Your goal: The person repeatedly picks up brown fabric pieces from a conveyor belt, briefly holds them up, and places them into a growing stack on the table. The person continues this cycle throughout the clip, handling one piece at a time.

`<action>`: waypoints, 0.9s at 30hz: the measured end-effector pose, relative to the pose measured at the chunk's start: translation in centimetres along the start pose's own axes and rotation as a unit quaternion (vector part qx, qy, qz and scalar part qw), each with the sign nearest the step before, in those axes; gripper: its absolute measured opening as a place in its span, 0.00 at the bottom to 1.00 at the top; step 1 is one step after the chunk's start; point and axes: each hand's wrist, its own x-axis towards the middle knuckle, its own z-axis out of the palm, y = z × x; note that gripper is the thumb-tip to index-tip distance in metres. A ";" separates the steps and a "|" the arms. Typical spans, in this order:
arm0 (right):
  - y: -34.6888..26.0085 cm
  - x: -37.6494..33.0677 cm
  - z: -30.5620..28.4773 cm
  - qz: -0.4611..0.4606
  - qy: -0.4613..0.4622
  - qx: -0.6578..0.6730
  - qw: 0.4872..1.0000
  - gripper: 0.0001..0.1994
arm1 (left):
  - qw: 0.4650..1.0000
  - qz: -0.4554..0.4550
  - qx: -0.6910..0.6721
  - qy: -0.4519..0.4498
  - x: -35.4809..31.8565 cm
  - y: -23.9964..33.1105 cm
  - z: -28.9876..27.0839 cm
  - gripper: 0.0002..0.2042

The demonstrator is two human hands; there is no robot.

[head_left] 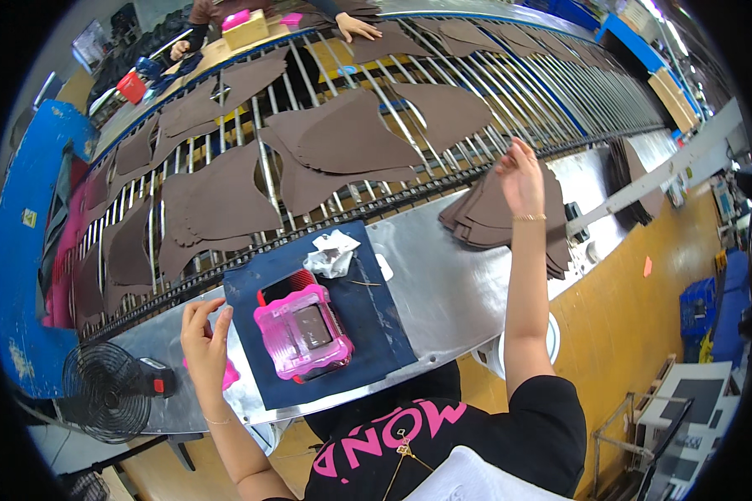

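Observation:
My left hand [205, 341] hovers at the left edge of a dark blue mat [376, 334], its thumb and fingers apart and nothing in them. On the mat stands a pink plastic box [277, 344] with a wavy rim and a dark piece inside. Crumpled white plastic [332, 253] lies behind it. My right hand [523, 182] is raised over a fanned stack of brown cut pieces [485, 213]. Its fingers are loosely bent, thumb apart, holding nothing I can see. A pink object [230, 374] lies partly hidden behind my left wrist.
A roller conveyor [342, 196] carries piles of brown pieces [351, 129]. Across it, another person's hand [358, 27] rests near some pieces. A black fan [107, 392] stands at the left, by a blue machine housing [38, 250]. A metal arm [643, 184] crosses at right.

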 end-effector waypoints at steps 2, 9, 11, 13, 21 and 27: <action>-3.2 -4.2 -2.5 -0.060 0.074 -0.085 0.992 0.08 | 1.000 0.010 -0.012 -0.003 0.0 0.0 0.5 0.09; -6.1 -9.0 -16.5 0.007 0.225 -0.763 0.606 0.33 | 0.996 0.054 -0.066 -0.028 0.4 0.6 1.8 0.09; -5.3 -9.0 -14.7 0.086 0.231 -0.788 0.564 0.36 | 0.996 0.059 -0.061 -0.027 0.0 0.7 1.7 0.09; -5.6 -9.2 -12.8 0.112 0.249 -0.796 0.540 0.37 | 0.996 0.059 -0.060 -0.026 -0.6 0.8 1.5 0.08; -6.5 -9.5 -11.4 0.031 0.253 -0.827 0.501 0.36 | 0.997 -0.004 -0.071 -0.015 -2.6 0.3 -0.1 0.11; -10.2 -10.5 -10.8 0.066 0.100 -0.828 0.548 0.24 | 0.992 -0.010 -0.125 -0.016 -2.8 1.2 -0.1 0.13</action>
